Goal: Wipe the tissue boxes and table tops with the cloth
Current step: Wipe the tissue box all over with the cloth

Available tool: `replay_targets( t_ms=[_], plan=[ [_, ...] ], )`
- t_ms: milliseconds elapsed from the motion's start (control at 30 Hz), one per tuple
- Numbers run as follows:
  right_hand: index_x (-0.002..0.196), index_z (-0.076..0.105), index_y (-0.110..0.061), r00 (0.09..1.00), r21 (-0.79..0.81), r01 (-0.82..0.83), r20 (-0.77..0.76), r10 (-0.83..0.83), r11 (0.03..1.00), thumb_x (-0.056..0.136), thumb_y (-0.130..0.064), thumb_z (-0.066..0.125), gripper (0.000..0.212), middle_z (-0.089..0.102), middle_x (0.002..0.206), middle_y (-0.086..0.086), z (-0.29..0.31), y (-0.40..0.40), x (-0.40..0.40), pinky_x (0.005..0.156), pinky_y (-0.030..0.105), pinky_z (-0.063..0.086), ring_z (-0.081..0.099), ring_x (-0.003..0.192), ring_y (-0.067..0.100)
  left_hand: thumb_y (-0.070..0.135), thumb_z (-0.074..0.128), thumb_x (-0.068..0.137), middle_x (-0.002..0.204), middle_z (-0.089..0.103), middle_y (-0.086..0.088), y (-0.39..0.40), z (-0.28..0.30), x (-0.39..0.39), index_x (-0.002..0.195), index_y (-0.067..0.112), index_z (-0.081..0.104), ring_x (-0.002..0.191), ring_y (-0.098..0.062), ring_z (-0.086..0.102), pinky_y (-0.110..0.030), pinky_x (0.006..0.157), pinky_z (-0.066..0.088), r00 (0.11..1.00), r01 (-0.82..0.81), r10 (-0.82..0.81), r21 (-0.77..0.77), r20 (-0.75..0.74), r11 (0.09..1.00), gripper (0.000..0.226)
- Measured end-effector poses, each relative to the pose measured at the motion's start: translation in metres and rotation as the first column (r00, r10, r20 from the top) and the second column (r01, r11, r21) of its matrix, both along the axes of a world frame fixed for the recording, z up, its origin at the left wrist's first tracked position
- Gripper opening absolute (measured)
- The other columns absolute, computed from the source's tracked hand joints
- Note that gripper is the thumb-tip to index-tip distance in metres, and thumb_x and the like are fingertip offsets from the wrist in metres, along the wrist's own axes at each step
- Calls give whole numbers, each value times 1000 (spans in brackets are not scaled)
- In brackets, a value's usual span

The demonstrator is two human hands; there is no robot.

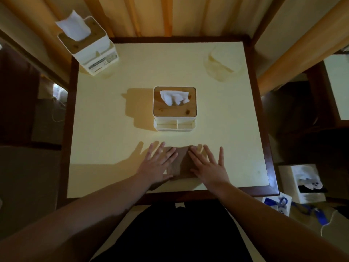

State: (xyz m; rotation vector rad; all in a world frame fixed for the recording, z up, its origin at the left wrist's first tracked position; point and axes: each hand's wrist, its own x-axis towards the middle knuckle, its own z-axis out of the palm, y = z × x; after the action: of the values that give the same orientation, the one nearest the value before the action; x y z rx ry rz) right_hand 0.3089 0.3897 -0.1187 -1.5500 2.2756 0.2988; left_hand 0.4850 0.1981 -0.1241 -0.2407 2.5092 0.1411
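The brown cloth (179,163) lies flat on the table (113,148) at lower centre, between both hands. The left hand (157,164) and right hand (207,167) press its edges with straight, spread fingers. One tissue box (174,108) stands just above, another (86,44) upper left

Warm, dim light falls on vertical pale wooden wall slats (151,16) at the far side. Dark brown floor (17,110) lies left. A blue lanyard (306,208) lies near right, beside a second dark-framed table corner (336,87).
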Motion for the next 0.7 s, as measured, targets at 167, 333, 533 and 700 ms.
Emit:
replay_targets(
  t_ms=[167,333,533,700],
  plan=[
    [165,30,-29,998,11,20,67,-21,1000,90,-45,77,90,36,168,-4,22,-33,3,125,71,-1,21,161,32,53,23,104,167,-21,7,5,7,-5,165,26,-1,146,-30,-37,-58,108,-33,989,-116,122,76,-81,990,71],
    [170,4,-26,983,131,9,179,-33,991,99,-36,65,93,5,177,-6,33,-66,17,124,70,-14,-15,163,29,31,45,106,161,41,-2,2,27,-20,135,24,65,153,-31,21,-45,119,11,868,-377,439,265,-234,887,37],
    [168,15,-28,989,134,68,124,-85,989,98,-17,60,84,23,168,-7,31,-60,25,123,72,-14,7,159,32,14,55,96,125,61,0,0,30,-37,126,24,65,122,-28,43,-39,96,32,784,-510,576,289,-230,810,32],
    [163,29,-26,992,106,69,101,-80,992,97,-17,60,73,36,158,-1,34,-57,24,125,69,-10,22,152,33,8,60,92,116,53,-1,-2,31,-44,117,24,69,115,-28,44,-39,93,35,762,-566,626,300,-164,768,31]
  ],
)
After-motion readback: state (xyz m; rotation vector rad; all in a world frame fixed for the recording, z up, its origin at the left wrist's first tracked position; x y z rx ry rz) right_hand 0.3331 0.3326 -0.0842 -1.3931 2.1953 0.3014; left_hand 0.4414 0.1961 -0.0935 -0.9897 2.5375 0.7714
